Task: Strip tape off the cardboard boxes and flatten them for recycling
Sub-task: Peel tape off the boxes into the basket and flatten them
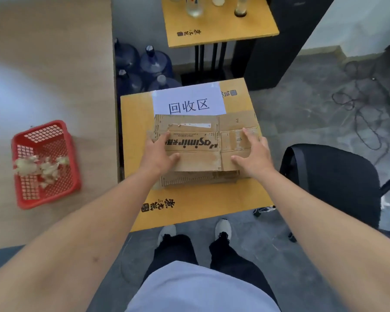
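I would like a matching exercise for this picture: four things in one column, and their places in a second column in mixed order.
Things:
1. flattened cardboard
2. red basket
3. white paper sign
4. water jugs

Places:
A. on the floor behind the yellow table
B. under both hands
C. on the wooden surface at the left
D. at the table's far edge

Pairs: 1-B, 2-C, 3-D, 4-A

— How many water jugs (154,61) by the wall?
— Four. One red basket (46,163), one paper sign (189,102).
— Benches?
— Two yellow benches (196,199), one black chair (331,181), and a stack of flattened cardboard boxes (203,143), number unclear.
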### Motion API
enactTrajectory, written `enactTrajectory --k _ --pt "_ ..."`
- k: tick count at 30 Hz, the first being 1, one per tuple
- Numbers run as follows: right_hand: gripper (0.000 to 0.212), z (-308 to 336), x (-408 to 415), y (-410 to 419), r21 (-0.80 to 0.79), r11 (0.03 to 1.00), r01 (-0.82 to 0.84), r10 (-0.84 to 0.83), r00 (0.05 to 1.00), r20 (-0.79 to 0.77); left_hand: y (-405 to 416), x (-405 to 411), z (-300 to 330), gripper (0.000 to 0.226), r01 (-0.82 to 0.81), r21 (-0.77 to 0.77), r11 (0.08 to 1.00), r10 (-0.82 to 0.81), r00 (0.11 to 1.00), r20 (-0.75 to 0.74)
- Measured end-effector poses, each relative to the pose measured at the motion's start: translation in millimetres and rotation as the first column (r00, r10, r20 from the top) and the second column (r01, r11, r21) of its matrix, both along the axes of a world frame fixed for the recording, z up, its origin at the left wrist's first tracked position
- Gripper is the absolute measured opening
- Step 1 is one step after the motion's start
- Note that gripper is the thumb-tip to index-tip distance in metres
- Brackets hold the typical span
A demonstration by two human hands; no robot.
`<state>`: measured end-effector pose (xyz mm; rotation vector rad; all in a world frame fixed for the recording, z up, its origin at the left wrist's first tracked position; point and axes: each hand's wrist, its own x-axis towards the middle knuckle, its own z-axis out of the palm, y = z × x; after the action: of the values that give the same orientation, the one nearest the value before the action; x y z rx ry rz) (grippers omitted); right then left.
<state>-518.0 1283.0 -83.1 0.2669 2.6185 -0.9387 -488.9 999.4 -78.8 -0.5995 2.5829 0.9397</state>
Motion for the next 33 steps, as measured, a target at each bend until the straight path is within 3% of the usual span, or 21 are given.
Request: enactTrajectory --k 9,15,18,20,22,28,33 --pt "0.090 -39.1 -22.6 25.1 -0.083 0.987 -0.139 0.149 0.980 0.131 30.1 12.2 -34.7 0.073 -0.154 -0.018 0.988 0.155 0.987 0.038" --pt "0.087 -71.3 -26.5 18.8 0.185 0.943 -0.278 0.248 0.954 0.169 30.4 9.8 -67.9 0.072 -0.123 -0.134 0.983 0.134 0.988 0.073" --pt "0.081 -71.6 -27.5 3.9 0.359 0.871 -0.334 0.317 0.942 0.108 37.7 8.0 -70.3 0.065 -0.016 -0.285 0.959 0.029 0.999 0.040" --pt "0.084 -68.2 -29.3 -9.4 0.348 0.846 -0.403 0.396 0.914 0.094 40.3 5.6 -69.9 0.059 0.164 -0.375 0.912 -0.185 0.983 -0.021" --pt "0.092 -64.3 -28.6 -22.8 0.320 0.797 -0.512 0.504 0.856 0.113 43.8 3.1 -69.1 0.050 0.300 -0.344 0.890 -0.332 0.943 -0.036" --pt "0.056 -66.0 -22.2 -34.8 0.331 0.774 -0.539 0.534 0.837 0.114 48.0 4.1 -76.3 0.037 0.358 -0.355 0.864 -0.381 0.925 0.005" --pt "0.060 -63.7 -14.9 -33.4 0.375 0.725 -0.577 0.565 0.810 0.156 58.6 8.3 -70.8 0.045 0.373 -0.363 0.854 -0.379 0.924 0.057"
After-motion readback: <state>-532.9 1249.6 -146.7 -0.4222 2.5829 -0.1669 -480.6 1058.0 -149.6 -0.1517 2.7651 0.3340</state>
